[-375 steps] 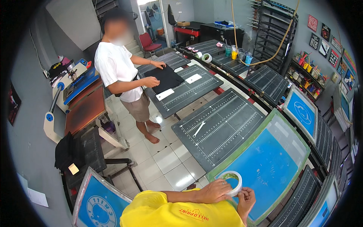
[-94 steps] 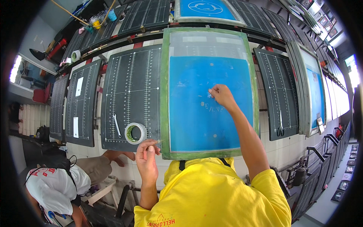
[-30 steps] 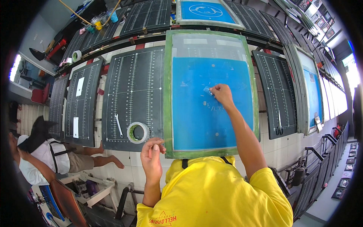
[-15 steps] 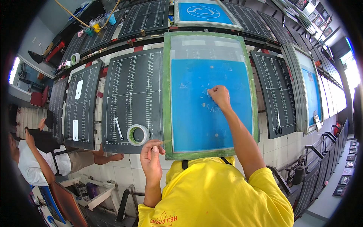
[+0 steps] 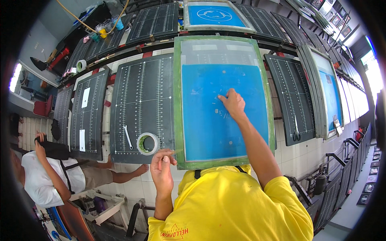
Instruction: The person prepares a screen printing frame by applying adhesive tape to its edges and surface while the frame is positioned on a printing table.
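Note:
A screen-printing frame (image 5: 179, 120) with a green-taped border lies in front of me, its mesh coated blue over most of its area. Over the middle of that blue coating (image 5: 205, 132) is my right hand (image 5: 235, 104), thumb and index finger apart, with nothing visible between them. Small clear scraps and pale marks dot the coating by its fingertips. My left hand (image 5: 162, 170) is beside the frame's near left corner, fingers curled against the thumb; what they hold, if anything, is hidden. Just behind it, a roll of tape (image 5: 140, 141) rests on a black board (image 5: 132, 96).
A wrench (image 5: 128, 136) lies left of the tape roll. Scissors (image 5: 296, 130) are on the right-hand board (image 5: 287, 76). More framed screens (image 5: 324, 104) lean at the far right. At left, a person in a white shirt (image 5: 42, 176) holds dark cloth.
My right hand's pinch has opened, the thumb and index finger parting above the blue coating. My left hand stays by the corner. The person at left has shifted.

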Tool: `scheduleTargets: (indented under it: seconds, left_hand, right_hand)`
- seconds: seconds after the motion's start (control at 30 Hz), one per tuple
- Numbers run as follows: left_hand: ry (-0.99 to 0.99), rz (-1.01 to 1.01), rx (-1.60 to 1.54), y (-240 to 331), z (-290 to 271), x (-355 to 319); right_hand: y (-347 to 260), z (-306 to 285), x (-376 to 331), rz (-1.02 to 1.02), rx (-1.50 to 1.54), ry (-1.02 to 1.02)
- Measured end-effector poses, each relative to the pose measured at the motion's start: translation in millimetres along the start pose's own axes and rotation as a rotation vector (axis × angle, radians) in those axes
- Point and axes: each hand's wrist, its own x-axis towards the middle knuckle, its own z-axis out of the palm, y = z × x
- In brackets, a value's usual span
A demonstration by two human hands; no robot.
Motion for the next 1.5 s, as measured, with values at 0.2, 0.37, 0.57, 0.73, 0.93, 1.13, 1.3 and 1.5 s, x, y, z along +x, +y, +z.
scheduleTargets:
  seconds: [0.2,0.37,0.57,0.73,0.93,1.13,1.3,1.5]
  left_hand:
    - [0.005,0.012,0.015,0,-2,-3]
    - [0.002,0.001,-0.002,-2,1,-4]
    - [-0.059,-0.043,0.036,-3,14,-9]
    - [-0.132,-0.088,0.056,-8,25,-15]
    - [-0.132,-0.091,0.058,-9,31,-25]
    - [-0.111,-0.081,0.048,-9,31,-29]
    - [-0.132,-0.069,0.077,-7,36,-34]
    - [-0.107,-0.094,0.068,-9,38,-36]
  right_hand:
    - [17,-11,-9,-0.073,-0.023,0.067]
    - [29,-22,-32,-0.469,-0.101,0.104]
    - [34,-12,-37,-0.621,-0.166,0.113]
    - [32,-11,-30,-0.607,-0.214,0.078]
    - [54,-1,-37,-0.561,-0.251,0.132]
    - [39,-6,-39,-0.572,-0.207,0.100]
    - [24,-1,-31,-0.537,-0.219,0.092]
    - [28,10,-36,-0.631,-0.268,0.098]
